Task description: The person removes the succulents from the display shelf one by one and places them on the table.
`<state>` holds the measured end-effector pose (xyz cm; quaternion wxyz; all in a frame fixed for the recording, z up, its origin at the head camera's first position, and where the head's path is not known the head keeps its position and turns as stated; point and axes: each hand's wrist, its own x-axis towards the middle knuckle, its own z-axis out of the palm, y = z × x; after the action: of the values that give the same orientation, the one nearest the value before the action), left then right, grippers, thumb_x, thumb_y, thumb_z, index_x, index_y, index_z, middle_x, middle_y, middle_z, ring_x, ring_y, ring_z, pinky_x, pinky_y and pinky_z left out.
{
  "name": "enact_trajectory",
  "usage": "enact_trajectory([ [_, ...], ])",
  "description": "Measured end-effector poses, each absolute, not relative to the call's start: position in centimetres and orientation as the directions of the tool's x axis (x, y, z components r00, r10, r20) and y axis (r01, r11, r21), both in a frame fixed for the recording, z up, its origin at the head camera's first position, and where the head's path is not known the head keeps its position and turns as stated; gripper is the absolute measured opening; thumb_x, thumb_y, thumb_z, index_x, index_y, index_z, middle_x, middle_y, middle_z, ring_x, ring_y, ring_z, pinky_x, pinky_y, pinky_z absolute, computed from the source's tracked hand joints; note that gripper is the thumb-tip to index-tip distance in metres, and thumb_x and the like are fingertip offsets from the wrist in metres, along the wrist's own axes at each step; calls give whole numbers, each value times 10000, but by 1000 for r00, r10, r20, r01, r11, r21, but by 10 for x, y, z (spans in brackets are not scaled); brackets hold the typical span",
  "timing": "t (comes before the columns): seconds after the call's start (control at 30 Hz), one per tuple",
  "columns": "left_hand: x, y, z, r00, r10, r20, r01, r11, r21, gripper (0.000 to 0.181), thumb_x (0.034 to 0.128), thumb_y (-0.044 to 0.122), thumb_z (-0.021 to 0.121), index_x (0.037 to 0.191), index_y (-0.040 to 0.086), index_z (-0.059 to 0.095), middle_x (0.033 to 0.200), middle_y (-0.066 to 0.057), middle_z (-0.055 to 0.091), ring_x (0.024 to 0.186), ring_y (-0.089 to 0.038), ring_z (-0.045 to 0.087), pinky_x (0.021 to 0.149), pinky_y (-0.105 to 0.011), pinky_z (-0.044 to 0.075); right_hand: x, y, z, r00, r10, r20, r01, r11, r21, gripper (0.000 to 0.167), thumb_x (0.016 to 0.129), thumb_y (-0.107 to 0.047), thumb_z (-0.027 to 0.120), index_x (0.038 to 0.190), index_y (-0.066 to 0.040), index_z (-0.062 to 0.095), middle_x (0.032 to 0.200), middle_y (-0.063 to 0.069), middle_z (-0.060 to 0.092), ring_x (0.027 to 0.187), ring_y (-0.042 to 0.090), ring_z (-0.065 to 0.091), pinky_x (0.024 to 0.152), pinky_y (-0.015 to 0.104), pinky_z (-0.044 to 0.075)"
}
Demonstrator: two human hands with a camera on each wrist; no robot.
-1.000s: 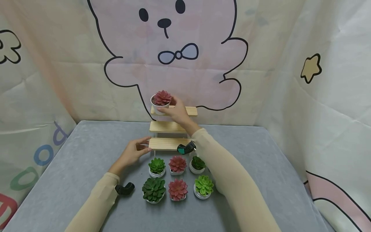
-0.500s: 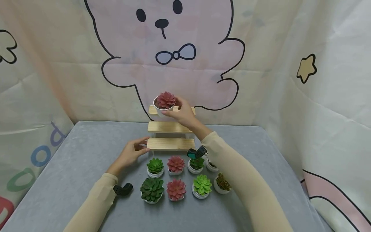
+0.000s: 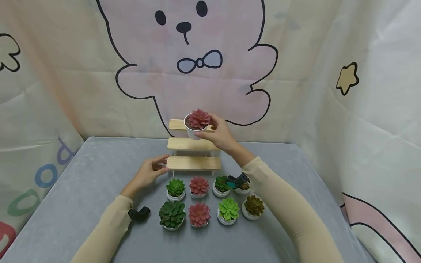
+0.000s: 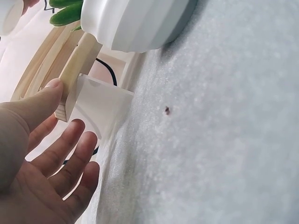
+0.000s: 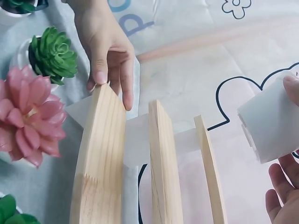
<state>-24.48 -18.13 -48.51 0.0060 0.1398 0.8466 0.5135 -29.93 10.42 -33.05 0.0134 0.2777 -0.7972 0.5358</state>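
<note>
My right hand [image 3: 223, 136] grips a white pot with a red succulent [image 3: 199, 119] and holds it in the air before the top board of a three-tier wooden shelf stand [image 3: 193, 163]. In the right wrist view the white pot [image 5: 268, 121] is tilted and apart from the boards. My left hand [image 3: 149, 171] pinches the left end of the lowest board, thumb on the front edge and a finger behind, as the left wrist view shows with the board's end [image 4: 70, 88]. Its other fingers are spread loosely.
Two rows of potted succulents stand before the stand, among them a dark green one [image 3: 172, 214], a red one [image 3: 198, 214], a light green one [image 3: 228, 209] and a brownish one [image 3: 254, 205]. A printed curtain [image 3: 296, 91] hangs behind the grey table [image 3: 108, 164].
My right hand has carried the red succulent to the right and slightly down along the stand. The left hand stays at the lowest board. The brownish plant has come into view.
</note>
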Motion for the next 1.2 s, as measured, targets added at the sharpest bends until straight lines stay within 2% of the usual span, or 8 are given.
enact_trajectory([
  [0.17,-245,-180,-487,-966,225,124,212,425,880,570,968,146,693,1483,9,489,1306,-268,634,1105,-391,672,907,-453,590,-293,114,-333,-837,-434,335,-471,256,-844,641,854,-87,789,1439,-94,527,1402,141,594,1308,291,529,1109,613,399],
  [0.37,-243,-181,-486,-966,223,131,217,425,879,576,967,160,697,1483,10,490,1308,-275,634,1114,-402,669,922,-478,583,-286,125,-336,-827,-448,339,-487,272,-830,620,858,-73,783,1427,-100,540,1388,125,612,1281,264,539,1069,495,427],
  [0.43,-243,-181,-487,-964,223,142,228,429,874,575,968,163,697,1482,7,490,1301,-270,639,1097,-362,682,916,-445,589,-283,130,-337,-830,-446,335,-485,280,-829,611,861,-78,779,1424,-97,542,1389,128,607,1287,270,531,1078,506,418],
  [0.57,-243,-180,-486,-962,226,152,239,432,870,568,971,158,691,1479,4,492,1297,-278,639,1092,-365,684,916,-453,589,-278,140,-339,-841,-436,321,-471,295,-831,629,864,-76,772,1440,-78,518,1407,144,587,1306,289,521,1095,522,407],
  [0.83,-241,-180,-484,-962,229,145,234,427,873,563,974,148,684,1474,-19,486,1310,-304,622,1111,-418,667,919,-483,585,-272,158,-346,-809,-463,362,-508,239,-828,588,866,-23,764,1405,-116,550,1361,104,615,1196,159,563,1017,460,451],
  [1.03,-241,-180,-484,-966,221,136,221,426,877,566,973,149,686,1479,-5,487,1317,-290,624,1119,-406,667,919,-454,587,-265,173,-355,-829,-449,334,-475,251,-843,662,874,-18,755,1476,-111,496,1437,120,567,1209,102,556,1024,359,463],
  [1.2,-241,-180,-483,-964,226,139,225,423,878,565,969,151,692,1477,1,493,1314,-291,626,1110,-408,671,907,-463,591,-259,186,-361,-841,-432,327,-468,275,-840,656,872,-21,753,1471,-90,497,1421,146,590,1192,49,565,1002,283,472],
])
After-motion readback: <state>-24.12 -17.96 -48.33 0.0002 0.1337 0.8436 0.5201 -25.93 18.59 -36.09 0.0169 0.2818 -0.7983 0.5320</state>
